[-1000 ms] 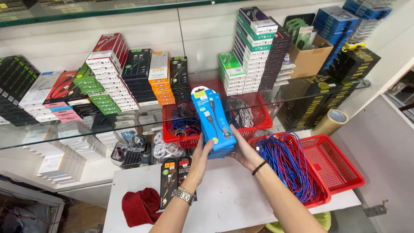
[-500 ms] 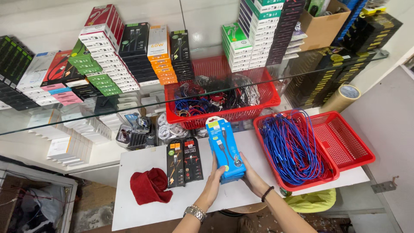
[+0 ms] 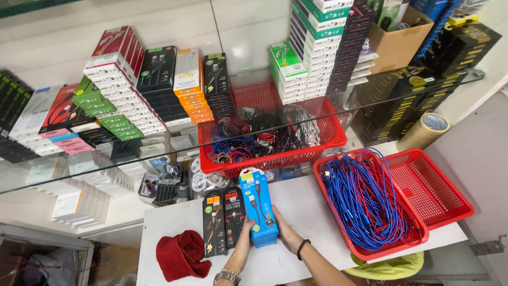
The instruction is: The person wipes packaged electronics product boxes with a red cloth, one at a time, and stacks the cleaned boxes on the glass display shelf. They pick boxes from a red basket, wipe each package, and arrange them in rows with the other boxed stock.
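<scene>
I have the stack of blue cable boxes (image 3: 257,206) pressed between both palms, low on the white table (image 3: 307,204). My left hand (image 3: 242,241) is flat against the stack's left side near its bottom corner, fingers curled lightly round the edge; my right hand (image 3: 286,235) cups the opposite side, its fingers partly hidden behind the boxes, so I cannot tell how far they wrap. Both hands are closed onto the stack rather than open, and each sits equally close to it.

The stack's long axis runs away from me, tilted a little to the left at its far end, which points toward the red basket of coiled cables (image 3: 272,137) on the glass shelf. My hands grip only the near end; the far end sticks out free beyond my fingertips.

Just left of the blue stack, nearly touching it, lie two black cable packs (image 3: 223,220) side by side, running much the same way. Further left of the stack is a crumpled red cloth (image 3: 182,254). To the stack's right, well apart, a red tray holds a heap of blue cables (image 3: 365,201)
</scene>
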`<state>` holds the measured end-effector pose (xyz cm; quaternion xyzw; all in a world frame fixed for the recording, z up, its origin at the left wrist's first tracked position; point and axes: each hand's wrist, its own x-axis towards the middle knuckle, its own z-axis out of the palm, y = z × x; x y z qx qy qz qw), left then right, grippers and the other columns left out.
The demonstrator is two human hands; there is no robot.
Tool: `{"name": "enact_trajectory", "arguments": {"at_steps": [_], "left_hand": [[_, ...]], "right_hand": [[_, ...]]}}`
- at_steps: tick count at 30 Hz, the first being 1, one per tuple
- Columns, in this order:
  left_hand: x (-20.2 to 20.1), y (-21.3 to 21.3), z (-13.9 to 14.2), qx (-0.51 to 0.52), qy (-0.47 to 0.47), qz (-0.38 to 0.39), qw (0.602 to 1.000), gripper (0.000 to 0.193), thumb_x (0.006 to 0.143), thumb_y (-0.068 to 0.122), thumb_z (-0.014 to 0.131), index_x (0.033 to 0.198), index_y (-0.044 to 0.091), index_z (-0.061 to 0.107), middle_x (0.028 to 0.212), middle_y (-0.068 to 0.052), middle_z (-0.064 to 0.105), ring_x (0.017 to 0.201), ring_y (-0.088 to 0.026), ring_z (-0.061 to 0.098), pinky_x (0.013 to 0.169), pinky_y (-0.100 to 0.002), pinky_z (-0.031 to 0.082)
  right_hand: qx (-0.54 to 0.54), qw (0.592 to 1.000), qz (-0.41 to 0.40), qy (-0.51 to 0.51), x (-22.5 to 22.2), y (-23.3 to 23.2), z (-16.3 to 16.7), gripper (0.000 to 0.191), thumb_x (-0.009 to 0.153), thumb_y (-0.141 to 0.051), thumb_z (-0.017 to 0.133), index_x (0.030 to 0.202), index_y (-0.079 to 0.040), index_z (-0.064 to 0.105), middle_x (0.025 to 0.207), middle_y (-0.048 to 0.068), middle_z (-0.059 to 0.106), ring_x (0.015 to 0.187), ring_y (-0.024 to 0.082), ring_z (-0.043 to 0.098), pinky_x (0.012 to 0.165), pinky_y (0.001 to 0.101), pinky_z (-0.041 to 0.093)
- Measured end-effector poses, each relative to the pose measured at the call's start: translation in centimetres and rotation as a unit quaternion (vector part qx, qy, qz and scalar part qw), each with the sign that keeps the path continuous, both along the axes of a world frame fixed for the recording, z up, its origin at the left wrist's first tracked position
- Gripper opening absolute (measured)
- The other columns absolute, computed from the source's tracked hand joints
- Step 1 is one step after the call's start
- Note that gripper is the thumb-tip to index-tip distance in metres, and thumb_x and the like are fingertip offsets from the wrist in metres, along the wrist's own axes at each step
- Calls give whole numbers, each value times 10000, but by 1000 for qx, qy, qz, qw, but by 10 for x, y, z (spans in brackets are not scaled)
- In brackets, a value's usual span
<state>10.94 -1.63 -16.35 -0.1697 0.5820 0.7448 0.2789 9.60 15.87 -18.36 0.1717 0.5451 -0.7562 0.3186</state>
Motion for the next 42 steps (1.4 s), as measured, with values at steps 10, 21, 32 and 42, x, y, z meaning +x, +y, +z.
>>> {"name": "enact_trajectory", "arguments": {"at_steps": [10, 21, 32, 42], "left_hand": [[-63, 43, 117, -307, 438, 147, 832, 585, 980, 185, 591, 1516, 43, 404, 1449, -174, 553, 1323, -277, 530, 1106, -399, 402], [-261, 148, 158, -44, 221, 147, 963, 967, 889, 589, 638, 1566, -3, 283, 1557, -176, 434, 1401, -265, 469, 1154, -403, 350], [-339, 189, 198, 5, 122, 154, 981, 912, 780, 723, 627, 1352, 13, 642, 1397, -151, 657, 1348, -281, 538, 1184, -525, 240], [-348, 174, 178, -1, 122, 145, 982, 978, 726, 547, 770, 1473, 66, 361, 1278, -107, 662, 1212, -231, 619, 1021, -424, 421]], "right_hand": [[144, 945, -167, 240, -91, 103, 104, 412, 1046, -324, 506, 1281, -29, 673, 1037, 116, 764, 876, 171, 690, 795, 314, 567], [-82, 953, -226, 186, -221, 161, 153, 659, 1005, -414, 540, 1465, 40, 411, 1467, 257, 497, 1288, 348, 557, 1041, 450, 521], [-227, 952, -167, 120, -277, 168, 153, 940, 966, -612, 456, 1579, 49, 188, 1623, 232, 296, 1473, 354, 359, 1137, 521, 419], [-204, 962, -96, 152, -271, 172, 157, 829, 983, -530, 501, 1505, 97, 354, 1505, 251, 502, 1355, 319, 522, 1112, 468, 469]]}}
